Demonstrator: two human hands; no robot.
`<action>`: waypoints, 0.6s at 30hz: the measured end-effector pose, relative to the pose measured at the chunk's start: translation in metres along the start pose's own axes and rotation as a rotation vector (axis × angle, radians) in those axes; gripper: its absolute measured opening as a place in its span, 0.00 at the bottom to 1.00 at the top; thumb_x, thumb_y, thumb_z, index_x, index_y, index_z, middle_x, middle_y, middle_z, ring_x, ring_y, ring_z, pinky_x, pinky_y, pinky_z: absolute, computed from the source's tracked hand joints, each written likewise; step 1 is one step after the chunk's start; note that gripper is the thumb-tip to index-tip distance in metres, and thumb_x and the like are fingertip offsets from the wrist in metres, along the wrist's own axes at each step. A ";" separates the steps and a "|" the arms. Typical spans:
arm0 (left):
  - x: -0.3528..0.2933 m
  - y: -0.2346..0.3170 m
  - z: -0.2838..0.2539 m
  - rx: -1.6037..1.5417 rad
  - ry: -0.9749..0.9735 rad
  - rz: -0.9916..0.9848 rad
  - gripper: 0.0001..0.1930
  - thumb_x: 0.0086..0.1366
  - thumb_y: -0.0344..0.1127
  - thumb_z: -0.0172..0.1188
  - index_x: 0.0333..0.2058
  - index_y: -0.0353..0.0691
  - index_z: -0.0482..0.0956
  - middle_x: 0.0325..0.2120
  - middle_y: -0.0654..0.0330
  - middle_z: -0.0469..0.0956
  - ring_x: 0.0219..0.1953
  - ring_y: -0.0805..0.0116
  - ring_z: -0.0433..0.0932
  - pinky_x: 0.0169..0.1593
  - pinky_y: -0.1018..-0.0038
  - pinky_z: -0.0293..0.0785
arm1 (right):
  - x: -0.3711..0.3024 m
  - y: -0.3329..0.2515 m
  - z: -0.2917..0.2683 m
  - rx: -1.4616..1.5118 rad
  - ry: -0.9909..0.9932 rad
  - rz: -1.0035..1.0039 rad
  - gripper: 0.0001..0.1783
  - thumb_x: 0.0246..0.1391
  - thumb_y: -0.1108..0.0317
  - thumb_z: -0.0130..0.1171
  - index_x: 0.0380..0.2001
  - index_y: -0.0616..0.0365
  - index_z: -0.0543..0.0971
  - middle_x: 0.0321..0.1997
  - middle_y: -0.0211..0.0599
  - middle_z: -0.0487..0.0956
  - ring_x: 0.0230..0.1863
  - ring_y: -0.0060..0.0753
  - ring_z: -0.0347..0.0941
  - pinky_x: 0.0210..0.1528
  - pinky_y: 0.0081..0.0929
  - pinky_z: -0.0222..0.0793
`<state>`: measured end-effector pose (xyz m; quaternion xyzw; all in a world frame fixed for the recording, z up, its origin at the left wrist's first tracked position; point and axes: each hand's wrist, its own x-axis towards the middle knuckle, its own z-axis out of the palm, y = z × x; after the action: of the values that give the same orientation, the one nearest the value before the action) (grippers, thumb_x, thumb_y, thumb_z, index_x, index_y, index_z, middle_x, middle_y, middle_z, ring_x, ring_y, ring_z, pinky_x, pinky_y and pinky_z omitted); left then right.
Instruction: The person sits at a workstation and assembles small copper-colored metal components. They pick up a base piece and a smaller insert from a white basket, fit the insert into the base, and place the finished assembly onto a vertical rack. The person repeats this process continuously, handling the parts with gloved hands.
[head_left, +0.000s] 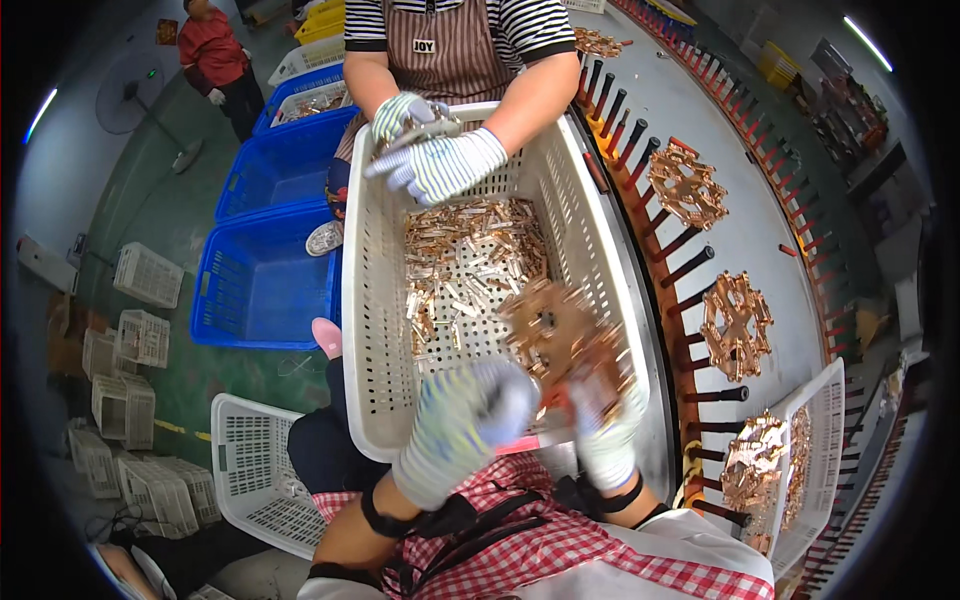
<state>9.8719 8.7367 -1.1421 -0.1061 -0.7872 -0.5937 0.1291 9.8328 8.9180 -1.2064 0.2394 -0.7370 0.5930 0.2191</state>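
Observation:
My right hand [608, 435], in a striped work glove and blurred by motion, grips a copper-coloured, wheel-shaped metal casting [550, 325] at its near edge. The casting hangs over the near right part of a white perforated crate [362, 300]. My left hand [468, 415], also gloved and smeared, is curled closed over the crate's near end; whatever it may hold is hidden. On the crate's floor lie many small shiny metal pieces [470, 250]. Across from me, a co-worker's two gloved hands [440, 165] hold a metal part above the far end.
Right of the crate runs a bench edge with a row of dark-handled rods [690, 265]. Similar castings [735, 325] rest beyond them, near another white crate [825, 440]. Blue crates [265, 330] stand at left, a white basket [235, 450] at lower left. Someone in red [213, 50] stands far left.

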 end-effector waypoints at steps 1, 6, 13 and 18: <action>-0.010 0.014 0.002 0.514 0.033 0.312 0.05 0.61 0.31 0.57 0.30 0.37 0.78 0.22 0.56 0.78 0.25 0.67 0.77 0.30 0.71 0.73 | -0.013 0.007 -0.006 0.137 0.136 0.187 0.19 0.49 0.80 0.61 0.48 0.63 0.77 0.46 0.42 0.79 0.39 0.36 0.79 0.40 0.29 0.77; -0.018 0.012 -0.016 0.202 0.228 -0.149 0.09 0.63 0.35 0.57 0.33 0.35 0.79 0.22 0.59 0.78 0.25 0.74 0.75 0.31 0.73 0.71 | -0.054 0.003 -0.030 -0.009 -0.131 0.063 0.31 0.48 0.80 0.65 0.57 0.55 0.69 0.49 0.45 0.78 0.46 0.35 0.79 0.45 0.30 0.78; -0.048 0.027 0.002 0.166 0.181 -0.213 0.12 0.63 0.40 0.61 0.30 0.35 0.77 0.17 0.60 0.73 0.20 0.76 0.71 0.27 0.74 0.68 | -0.066 -0.049 -0.034 -0.007 -0.238 0.011 0.27 0.42 0.73 0.67 0.50 0.57 0.76 0.30 0.39 0.81 0.31 0.36 0.80 0.32 0.28 0.74; -0.085 0.034 0.019 0.281 0.206 -0.160 0.08 0.59 0.36 0.62 0.27 0.38 0.76 0.16 0.63 0.69 0.19 0.75 0.68 0.25 0.76 0.63 | -0.097 -0.067 -0.042 -0.085 -0.129 -0.027 0.22 0.42 0.75 0.66 0.45 0.56 0.80 0.26 0.37 0.79 0.25 0.38 0.77 0.28 0.29 0.72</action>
<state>9.9616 8.7629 -1.1437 0.0372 -0.8509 -0.4939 0.1749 9.9522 8.9560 -1.2050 0.2777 -0.7707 0.5415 0.1891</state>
